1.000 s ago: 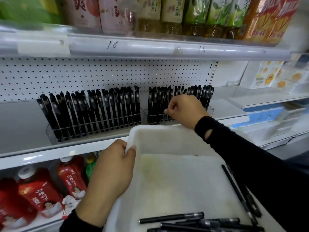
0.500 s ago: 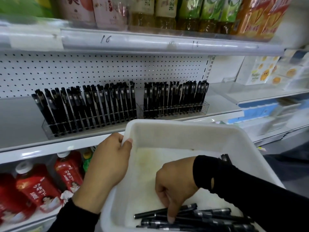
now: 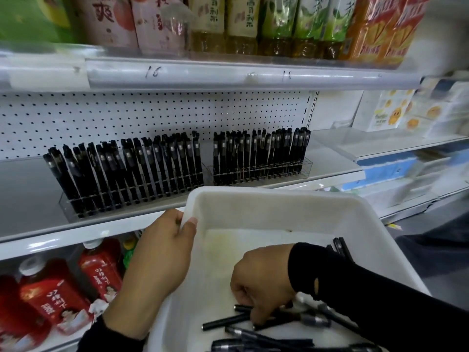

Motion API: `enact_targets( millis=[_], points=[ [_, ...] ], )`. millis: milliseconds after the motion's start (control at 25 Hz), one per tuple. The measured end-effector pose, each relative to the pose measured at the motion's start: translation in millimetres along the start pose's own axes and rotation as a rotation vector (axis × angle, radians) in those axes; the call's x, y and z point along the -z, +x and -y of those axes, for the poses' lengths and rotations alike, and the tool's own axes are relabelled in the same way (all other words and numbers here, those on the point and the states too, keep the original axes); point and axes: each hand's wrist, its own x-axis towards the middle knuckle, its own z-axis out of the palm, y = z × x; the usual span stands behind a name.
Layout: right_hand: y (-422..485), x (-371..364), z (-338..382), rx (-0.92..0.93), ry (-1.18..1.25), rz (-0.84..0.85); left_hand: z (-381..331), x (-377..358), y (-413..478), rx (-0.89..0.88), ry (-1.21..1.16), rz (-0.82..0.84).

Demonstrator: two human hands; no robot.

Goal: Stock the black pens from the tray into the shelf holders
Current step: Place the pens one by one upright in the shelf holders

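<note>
Several pens (image 3: 225, 323) partly under right hand (image 3: 264, 283)

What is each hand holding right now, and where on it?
Left hand grips the tray by its left rim. Right hand pinches a pen lying in the tray; which part cannot be told.

We see a grey shelf (image 3: 28, 196) with a white pegboard (image 3: 127, 118) behind it. Two clear holders stand on it near its front edge, side by side and nearly touching. The left holder (image 3: 64, 208) is packed with black pens (image 3: 142, 163) that lean to the left. In the right holder (image 3: 305, 166) the pens stand almost upright in close rows.
</note>
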Motion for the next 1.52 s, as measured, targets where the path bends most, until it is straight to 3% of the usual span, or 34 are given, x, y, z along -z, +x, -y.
enact_targets(
  millis=[160, 320, 600, 760, 920, 1040, 1360, 1520],
  points=[
    [5, -1, -11, -0.053, -0.013, -0.089, 1, 1, 0, -0.003, -0.003, -0.008],
    [3, 5, -24, -0.116, -0.056, -0.345, 1, 1, 0, -0.010, 0.001, -0.001],
    [1, 10, -37, -0.171, 0.037, -0.451, 2, 1, -1, -0.013, -0.015, 0.002],
    [-13, 25, -41, -0.169, 0.375, -0.525, 3, 1, 0, -0.020, -0.013, -0.003],
    [-21, 29, -45, -0.064, 0.915, -0.518, 3, 0, 1, -0.019, -0.019, -0.005],
    [-25, 31, -46, 0.032, 1.130, -0.499, 3, -1, 2, -0.017, -0.013, -0.001],
    [-25, 25, -58, 0.158, 1.227, -0.321, 4, -1, 4, 0.001, -0.007, -0.005],
    [-18, 20, -56, 0.135, 1.100, -0.337, 2, -1, 2, 0.003, -0.019, -0.011]
  ],
)
